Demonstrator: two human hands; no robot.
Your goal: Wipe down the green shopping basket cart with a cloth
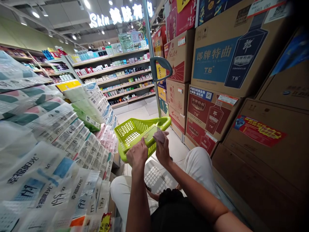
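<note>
A lime-green shopping basket with a lattice of holes stands in front of me, tilted in the view. My left hand is closed over its near rim, the thumb lying on top. In my right hand is a bunched greyish-mauve cloth, pressed against the rim near its right corner. A pale, clear-looking label strip lies along the rim between the two hands. Behind the basket rises a grey pole with a loop handle; whether it joins the basket I cannot tell.
Plastic-wrapped tissue packs with handwritten prices are piled at left. Stacked cardboard cartons line the right side. Shelves of small boxed goods stand at the back, beyond a tiled floor. My white-trousered knees flank the basket's near side.
</note>
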